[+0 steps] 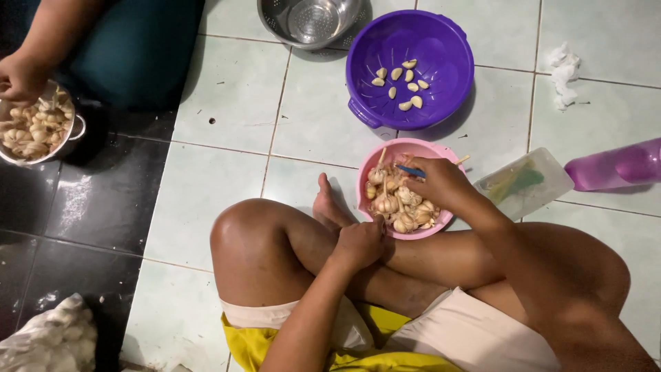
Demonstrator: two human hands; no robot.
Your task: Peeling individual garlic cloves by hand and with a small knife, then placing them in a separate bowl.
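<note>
Right hand pinching a blue-handled knife over the pink bowl of garlic bulbs; handle lying roughly level, long axis left-right, blade end hidden. Left hand closed at the bowl's near rim, contents unclear. Advisable: keep blade clear of fingers. Beyond: purple colander holding peeled cloves, on the tiled floor.

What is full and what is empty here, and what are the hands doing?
Pink plastic bowl: heaped with unpeeled garlic.
Purple plastic colander: a few peeled cloves inside.
Steel colander: empty.
Small steel pot: full of garlic.
Right hand: in the pink bowl, holding a blue-handled tool.
Left hand: closed, at the bowl's rim.
</note>
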